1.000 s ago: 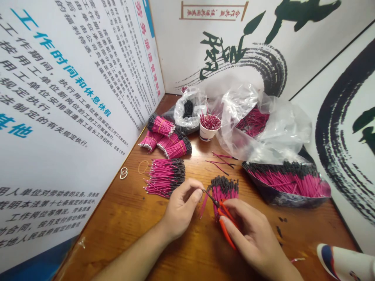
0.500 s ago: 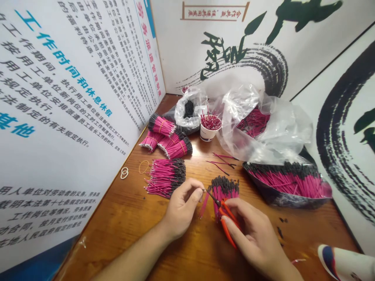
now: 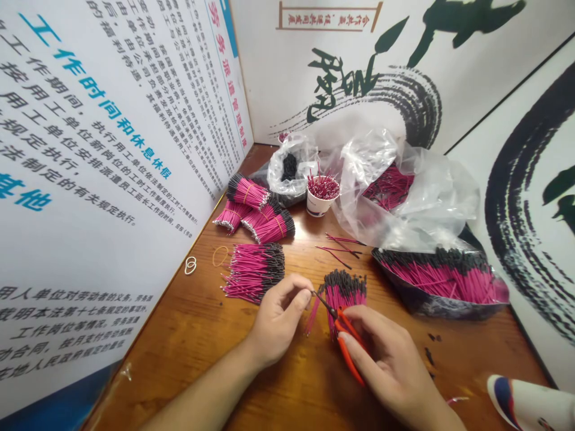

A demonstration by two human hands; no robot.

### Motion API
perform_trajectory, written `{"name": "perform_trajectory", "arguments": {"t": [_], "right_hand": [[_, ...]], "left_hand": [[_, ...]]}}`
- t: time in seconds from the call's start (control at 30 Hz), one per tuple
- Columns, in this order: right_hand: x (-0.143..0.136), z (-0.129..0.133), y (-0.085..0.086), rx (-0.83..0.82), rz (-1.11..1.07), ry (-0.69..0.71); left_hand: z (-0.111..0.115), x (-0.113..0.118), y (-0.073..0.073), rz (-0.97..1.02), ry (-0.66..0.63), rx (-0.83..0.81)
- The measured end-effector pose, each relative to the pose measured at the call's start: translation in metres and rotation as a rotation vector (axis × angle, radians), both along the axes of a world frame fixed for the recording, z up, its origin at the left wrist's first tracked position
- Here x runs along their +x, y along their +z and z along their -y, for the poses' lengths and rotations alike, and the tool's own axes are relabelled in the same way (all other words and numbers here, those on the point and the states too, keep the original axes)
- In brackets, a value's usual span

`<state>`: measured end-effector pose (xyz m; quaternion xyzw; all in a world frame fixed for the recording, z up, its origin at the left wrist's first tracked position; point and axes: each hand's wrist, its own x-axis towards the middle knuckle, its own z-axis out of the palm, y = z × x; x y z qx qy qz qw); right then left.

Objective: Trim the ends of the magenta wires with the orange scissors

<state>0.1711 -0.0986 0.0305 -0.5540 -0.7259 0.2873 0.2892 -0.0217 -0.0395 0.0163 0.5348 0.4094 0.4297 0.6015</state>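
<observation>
My left hand (image 3: 281,314) is pinched together near the middle of the table, and a small dark tip shows at its fingertips, too small to name. Wrapped in my right hand (image 3: 386,356) are orange-handled scissors (image 3: 348,344), their thin dark blades reaching to the left fingertips. Just below those blades a single pink wire (image 3: 313,316) slants downward; whether the fingers touch it I cannot tell. Behind the scissors lies a pile of pink wires with black ends (image 3: 345,288), partly covered by the right hand. A second flat pile (image 3: 251,270) lies beyond my left hand.
Rubber-banded wire bundles (image 3: 260,209) are stacked at the back left. A paper cup (image 3: 318,205) of wires stands beside a plastic bag (image 3: 431,185). At right are a dark tray (image 3: 440,299) full of wires and a tipped cup (image 3: 530,402). Panels (image 3: 112,120) border the table.
My right hand and the scissors have shifted very slightly, with the handles looking a little closer together. My left hand keeps its place.
</observation>
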Motion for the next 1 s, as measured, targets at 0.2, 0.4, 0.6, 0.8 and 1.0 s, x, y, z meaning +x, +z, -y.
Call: {"name": "perform_trajectory", "arguments": {"t": [0.2,0.4,0.6,0.8,1.0], "right_hand": [[-0.0009,-0.0006,-0.0003,0.044,0.047,-0.001],[-0.0014,-0.0022,0.0002,0.008,0.015,-0.025],[0.0017,-0.0003,-0.0035,-0.008,0.004,-0.013],[0.0011,0.0019,-0.0044,-0.016,-0.011,-0.007],[-0.0010,0.0006,0.0005,0.008,0.003,-0.012]], "left_hand": [[0.0013,0.0001,-0.0004,-0.003,-0.005,0.001],[0.0008,-0.0004,-0.0001,-0.011,-0.008,0.002],[-0.0004,-0.0003,-0.0018,0.003,-0.015,-0.008],[0.0017,0.0001,-0.0012,0.008,-0.027,-0.019],[0.0014,0.0008,-0.0012,-0.005,-0.035,-0.026]]}}
